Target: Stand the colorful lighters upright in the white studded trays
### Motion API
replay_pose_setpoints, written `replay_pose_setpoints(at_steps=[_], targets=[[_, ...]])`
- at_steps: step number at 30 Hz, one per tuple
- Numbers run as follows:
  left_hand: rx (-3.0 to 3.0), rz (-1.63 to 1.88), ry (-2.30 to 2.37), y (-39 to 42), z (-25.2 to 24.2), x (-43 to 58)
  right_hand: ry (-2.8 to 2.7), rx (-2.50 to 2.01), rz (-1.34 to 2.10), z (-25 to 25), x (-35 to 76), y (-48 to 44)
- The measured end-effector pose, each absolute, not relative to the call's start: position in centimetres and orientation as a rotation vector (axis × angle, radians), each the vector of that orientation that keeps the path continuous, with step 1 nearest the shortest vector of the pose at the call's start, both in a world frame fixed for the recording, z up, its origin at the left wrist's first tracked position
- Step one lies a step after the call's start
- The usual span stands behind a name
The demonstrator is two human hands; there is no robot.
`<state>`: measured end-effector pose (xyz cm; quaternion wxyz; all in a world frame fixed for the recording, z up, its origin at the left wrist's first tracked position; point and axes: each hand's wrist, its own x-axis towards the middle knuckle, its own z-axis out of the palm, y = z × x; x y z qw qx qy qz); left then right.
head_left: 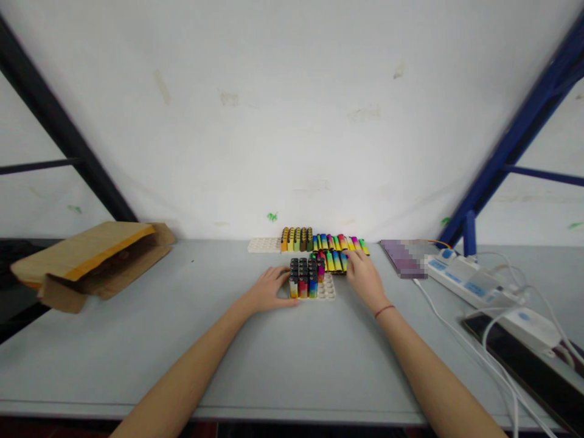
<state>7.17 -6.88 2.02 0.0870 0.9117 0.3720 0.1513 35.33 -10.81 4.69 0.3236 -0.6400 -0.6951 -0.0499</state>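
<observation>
In front of me, a white holed tray (326, 293) holds several upright lighters (303, 285) with colourful bodies and black tops. Holes show at its right end. My left hand (269, 291) curls round the tray's left end, thumb along the front and fingers behind. Just behind the tray, colourful lighters lie side by side in a front row (336, 261) and a back row (335, 242). My right hand (365, 278) is at the right end of the front row, its fingers closed on a lighter there that they mostly cover.
Against the wall stand upright yellow-to-dark cylinders (296, 239), beside another white holed tray (264, 245). An open cardboard package (95, 255) lies at left. To the right are a blurred purple phone-like slab (401, 258), a power strip (483, 295), white cables (456, 340) and a dark flat device (515, 359).
</observation>
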Motion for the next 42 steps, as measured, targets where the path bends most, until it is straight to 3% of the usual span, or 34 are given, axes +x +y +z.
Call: replay_pose_setpoints(at_steps=[7, 15, 26, 42], targets=[[2.726, 0.434, 1.119, -6.9, 2.1, 7.2, -1.791, -2.289, -0.088, 4.6, 38.5, -10.2], [2.731, 0.433, 1.128, -6.9, 2.0, 7.1, -1.755, -2.331, 0.016, 4.7, 39.2, -9.7], [2.703, 0.455, 1.115, -6.8, 1.9, 7.1, -1.495, -1.631, 0.395, 5.4, 37.1, -10.0], [2.711, 0.443, 1.113, -6.9, 2.1, 7.2, -1.583, -1.283, 0.442, 4.3, 35.0, -10.4]])
